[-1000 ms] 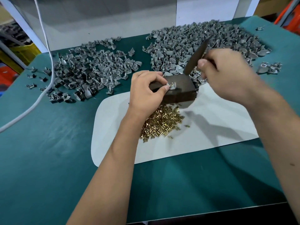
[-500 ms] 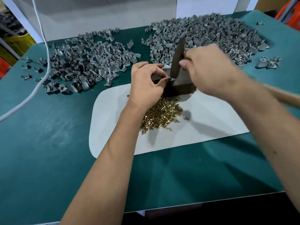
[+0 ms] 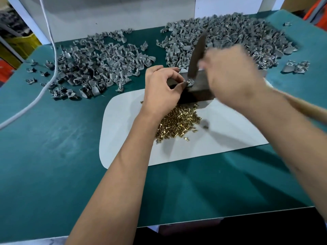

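Grey part (image 3: 190,83), pinched by left hand (image 3: 161,87) atop dark block (image 3: 200,89); right hand (image 3: 230,80), blurred, grips dark flat tool (image 3: 197,53). Brass pins (image 3: 177,122) heaped on white mat (image 3: 123,129).

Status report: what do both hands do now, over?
Left hand pinches small grey part on dark block. Right hand grips dark flat tool, blurred. Nothing in the way.

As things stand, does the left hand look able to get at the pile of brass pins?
Probably yes: the brass pins lie on the white mat close to the left hand, nothing between. But it pinches a small grey part on the dark block, so it must let go first.
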Action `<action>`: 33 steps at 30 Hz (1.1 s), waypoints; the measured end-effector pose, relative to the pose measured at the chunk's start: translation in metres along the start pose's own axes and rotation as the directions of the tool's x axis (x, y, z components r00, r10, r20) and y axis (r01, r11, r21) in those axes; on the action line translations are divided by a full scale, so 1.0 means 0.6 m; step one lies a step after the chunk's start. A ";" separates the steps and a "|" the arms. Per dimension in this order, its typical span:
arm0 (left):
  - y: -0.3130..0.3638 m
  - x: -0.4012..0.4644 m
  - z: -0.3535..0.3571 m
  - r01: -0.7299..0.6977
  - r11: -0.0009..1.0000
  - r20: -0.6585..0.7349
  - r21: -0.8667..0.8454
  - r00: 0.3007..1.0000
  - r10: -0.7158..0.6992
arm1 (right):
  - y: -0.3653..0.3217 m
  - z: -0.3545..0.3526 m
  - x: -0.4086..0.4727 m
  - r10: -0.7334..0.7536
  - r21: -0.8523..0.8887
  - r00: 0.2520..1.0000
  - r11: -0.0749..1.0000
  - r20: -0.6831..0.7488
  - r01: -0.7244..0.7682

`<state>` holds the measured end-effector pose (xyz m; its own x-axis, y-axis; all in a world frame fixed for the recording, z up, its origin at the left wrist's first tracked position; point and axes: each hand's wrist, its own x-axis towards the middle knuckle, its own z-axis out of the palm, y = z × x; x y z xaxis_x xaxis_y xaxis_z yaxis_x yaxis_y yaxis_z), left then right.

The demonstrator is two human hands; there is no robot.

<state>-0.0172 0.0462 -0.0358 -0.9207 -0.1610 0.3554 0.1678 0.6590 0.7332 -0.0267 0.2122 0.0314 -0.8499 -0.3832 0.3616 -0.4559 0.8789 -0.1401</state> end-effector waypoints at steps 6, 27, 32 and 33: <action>-0.001 -0.001 0.000 0.018 1.000 0.013 -0.025 1.000 -0.018 | 0.011 -0.020 0.013 0.053 0.090 0.994 0.995 -0.092 -0.044; 0.004 0.000 -0.002 0.024 0.999 0.008 0.021 1.000 -0.024 | -0.014 -0.001 -0.004 0.067 0.023 0.998 0.997 0.018 -0.068; 0.004 0.000 -0.002 0.042 0.999 0.015 0.022 0.999 -0.042 | 0.003 -0.027 0.008 0.074 0.021 0.994 0.997 -0.077 -0.072; 0.003 0.001 -0.002 0.043 0.999 0.015 0.011 0.999 -0.043 | 0.002 -0.025 0.006 0.083 0.058 0.982 0.996 -0.168 -0.074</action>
<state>-0.0168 0.0464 -0.0338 -0.9321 -0.1784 0.3151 0.1242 0.6598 0.7411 -0.0264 0.2161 0.0467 -0.8284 -0.2557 0.4984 -0.4059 0.8872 -0.2193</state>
